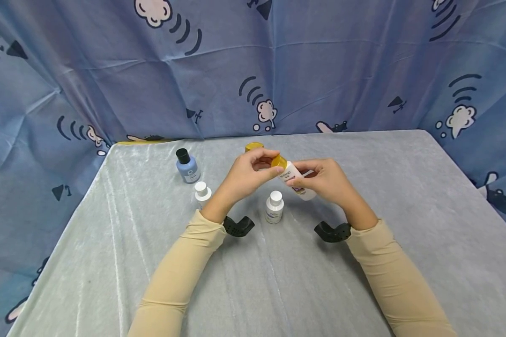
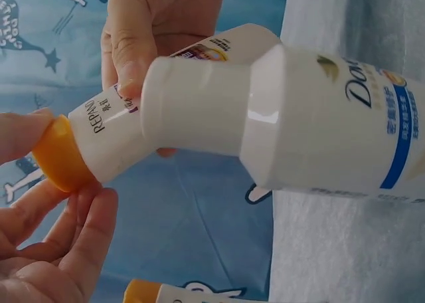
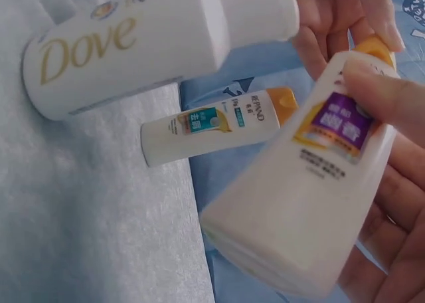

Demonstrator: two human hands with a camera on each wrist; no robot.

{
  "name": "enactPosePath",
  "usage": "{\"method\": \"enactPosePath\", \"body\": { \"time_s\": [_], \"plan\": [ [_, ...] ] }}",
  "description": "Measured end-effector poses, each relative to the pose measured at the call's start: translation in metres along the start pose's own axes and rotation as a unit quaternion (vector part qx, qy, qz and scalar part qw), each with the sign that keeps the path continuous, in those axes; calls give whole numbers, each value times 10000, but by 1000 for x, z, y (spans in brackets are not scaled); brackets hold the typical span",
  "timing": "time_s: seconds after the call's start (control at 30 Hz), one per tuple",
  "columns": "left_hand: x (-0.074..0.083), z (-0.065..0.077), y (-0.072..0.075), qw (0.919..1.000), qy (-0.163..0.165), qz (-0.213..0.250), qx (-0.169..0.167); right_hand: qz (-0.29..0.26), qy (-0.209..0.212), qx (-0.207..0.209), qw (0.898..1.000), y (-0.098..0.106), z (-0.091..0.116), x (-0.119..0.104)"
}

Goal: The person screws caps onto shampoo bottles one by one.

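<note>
Above the table, a tilted white shampoo bottle with a purple label is held between both hands. My right hand grips its body, the thumb on the label side. The bottle's yellow cap is pinched between the thumb and fingers of my left hand; in the left wrist view the cap sits against the bottle's neck end. Below the hands a white Dove bottle stands upright. Behind the left hand, mostly hidden in the head view, is another yellow-capped bottle with a green label.
To the left stand a blue bottle with a black cap and a white-capped bottle, partly covered by the left wrist. A grey cloth covers the table. A blue patterned curtain hangs behind its far edge.
</note>
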State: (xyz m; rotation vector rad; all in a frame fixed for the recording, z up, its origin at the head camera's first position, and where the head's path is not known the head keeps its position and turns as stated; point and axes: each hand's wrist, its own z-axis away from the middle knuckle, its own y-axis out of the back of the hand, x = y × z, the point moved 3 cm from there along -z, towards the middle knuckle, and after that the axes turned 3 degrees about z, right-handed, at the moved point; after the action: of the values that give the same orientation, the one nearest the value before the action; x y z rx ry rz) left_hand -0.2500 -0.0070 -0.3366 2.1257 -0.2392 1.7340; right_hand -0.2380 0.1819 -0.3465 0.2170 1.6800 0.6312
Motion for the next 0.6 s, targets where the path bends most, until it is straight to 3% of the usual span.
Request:
{"method": "enactPosePath", "body": {
  "time_s": [0.13, 0.4, 0.6],
  "plan": [
    [0, -1, -3, 9999, -49, -4, 90, -6, -179, 49, 9998, 2, 0, 3],
    [-8, -3, -4, 9932, 426, -252, 1056, -37, 15, 497, 9988, -8, -3, 2],
    [-8, -4, -7, 9943, 33, -380, 992, 131, 187, 678, 9974, -8, -1, 1]
  ]
}}
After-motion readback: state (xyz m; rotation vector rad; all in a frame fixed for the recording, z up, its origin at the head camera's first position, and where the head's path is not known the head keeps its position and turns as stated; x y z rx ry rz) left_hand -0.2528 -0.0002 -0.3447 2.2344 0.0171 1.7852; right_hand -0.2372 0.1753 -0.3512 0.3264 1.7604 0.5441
